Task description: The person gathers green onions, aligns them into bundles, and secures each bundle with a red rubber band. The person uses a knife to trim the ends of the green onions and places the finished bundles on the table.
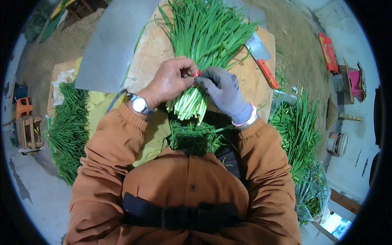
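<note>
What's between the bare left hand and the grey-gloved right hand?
In the head view, a small red strip, at the bundle of long green stalks; whether it encircles them is hidden.

bunch (204, 36): green | stems (185, 105): whitish-green | tie (197, 74): red | glove (223, 87): grey | sleeves (110, 141): rust-brown | knife handle (267, 74): orange-red

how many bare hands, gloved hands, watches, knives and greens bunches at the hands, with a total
Bare hands: 1, the left hand
Gloved hands: 1, the right hand
Watches: 1, a round-faced watch
Knives: 1, a red-handled knife
Bunches at the hands: 1, a greens bunch
Total: 5
</note>
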